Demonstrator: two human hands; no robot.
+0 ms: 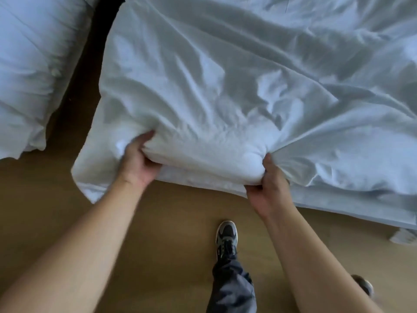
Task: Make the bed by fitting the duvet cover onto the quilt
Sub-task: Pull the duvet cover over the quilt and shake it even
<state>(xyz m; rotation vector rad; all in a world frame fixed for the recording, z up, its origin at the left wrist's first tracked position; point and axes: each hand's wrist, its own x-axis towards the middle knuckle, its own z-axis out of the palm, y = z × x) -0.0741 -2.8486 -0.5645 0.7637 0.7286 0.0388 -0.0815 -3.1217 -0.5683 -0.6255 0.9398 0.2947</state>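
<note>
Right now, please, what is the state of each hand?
Left hand: closed, gripping the near edge of the duvet.
Right hand: closed, pinching a bunch of the same duvet edge.

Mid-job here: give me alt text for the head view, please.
Both bare hands grip the near edge of a rumpled white duvet on the bed: left hand, right hand, bunching the white fabric. A second white-covered bed lies left; one grey sneaker stands on the wooden floor.
</note>
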